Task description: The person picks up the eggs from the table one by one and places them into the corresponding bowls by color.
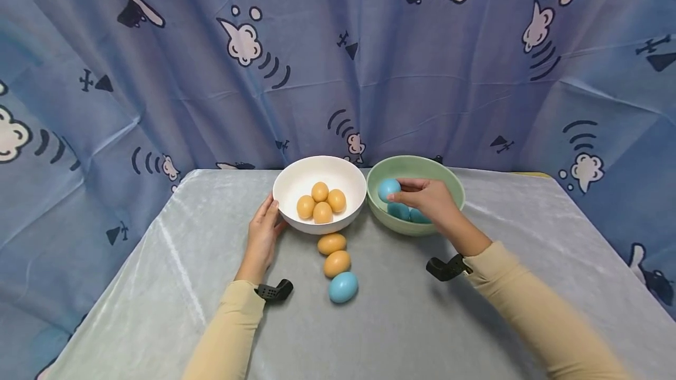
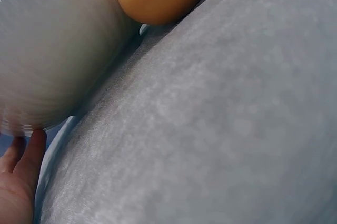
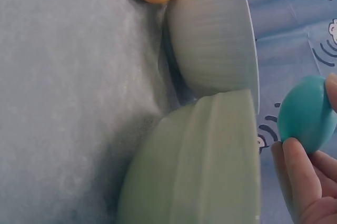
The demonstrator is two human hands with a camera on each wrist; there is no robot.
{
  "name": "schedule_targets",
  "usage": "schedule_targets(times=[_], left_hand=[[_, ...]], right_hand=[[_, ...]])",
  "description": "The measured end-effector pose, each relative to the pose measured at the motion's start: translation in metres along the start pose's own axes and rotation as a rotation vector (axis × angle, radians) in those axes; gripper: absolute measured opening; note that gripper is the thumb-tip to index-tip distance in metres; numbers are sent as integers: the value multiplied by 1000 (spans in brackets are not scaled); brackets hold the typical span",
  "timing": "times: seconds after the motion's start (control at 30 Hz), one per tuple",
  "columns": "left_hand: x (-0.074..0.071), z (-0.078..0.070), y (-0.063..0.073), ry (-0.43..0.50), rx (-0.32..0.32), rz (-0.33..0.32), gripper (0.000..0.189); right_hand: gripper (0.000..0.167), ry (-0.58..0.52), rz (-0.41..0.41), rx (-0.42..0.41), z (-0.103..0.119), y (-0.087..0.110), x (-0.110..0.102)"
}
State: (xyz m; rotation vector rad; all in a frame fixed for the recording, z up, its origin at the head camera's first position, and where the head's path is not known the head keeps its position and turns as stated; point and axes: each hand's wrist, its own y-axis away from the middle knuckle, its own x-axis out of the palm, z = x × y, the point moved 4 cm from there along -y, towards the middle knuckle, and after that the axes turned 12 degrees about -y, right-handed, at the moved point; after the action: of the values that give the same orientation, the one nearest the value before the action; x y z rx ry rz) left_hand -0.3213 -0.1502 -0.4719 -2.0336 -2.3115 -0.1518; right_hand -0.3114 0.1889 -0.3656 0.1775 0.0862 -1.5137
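Observation:
My right hand (image 1: 432,199) pinches a blue egg (image 1: 388,189) between thumb and fingers over the green bowl (image 1: 458,183). In the right wrist view the held egg (image 3: 305,113) is beyond the bowl's rim. Two more blue eggs (image 1: 398,211) lie inside this bowl, partly hidden by the hand and the rim. Against the left side of the white bowl (image 1: 290,180) rests my left hand (image 1: 262,239). Its extended fingers (image 2: 32,155) touch the bowl's wall in the left wrist view. Several orange eggs (image 1: 323,213) sit in the white bowl.
In front of the white bowl, two orange eggs (image 1: 337,264) and one blue egg (image 1: 343,287) lie in a row on the grey cloth-covered table (image 1: 391,333). The two bowls stand side by side near the far edge. A patterned blue curtain (image 1: 306,116) hangs behind.

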Motion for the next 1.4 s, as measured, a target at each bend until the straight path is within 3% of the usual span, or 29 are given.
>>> schedule_targets(times=[0.43, 0.63, 1.1, 1.4], left_hand=[[0, 1, -1, 9, -3, -7, 56], [1, -2, -2, 12, -2, -1, 56], [1, -1, -1, 19, 13, 10, 58], [1, -1, 0, 22, -10, -4, 56]], right_hand=[[57, 122, -88, -44, -13, -17, -1], [56, 124, -105, -59, -19, -26, 0], [62, 215, -102, -50, -29, -28, 4], [62, 271, -81, -44, -29, -28, 8]])
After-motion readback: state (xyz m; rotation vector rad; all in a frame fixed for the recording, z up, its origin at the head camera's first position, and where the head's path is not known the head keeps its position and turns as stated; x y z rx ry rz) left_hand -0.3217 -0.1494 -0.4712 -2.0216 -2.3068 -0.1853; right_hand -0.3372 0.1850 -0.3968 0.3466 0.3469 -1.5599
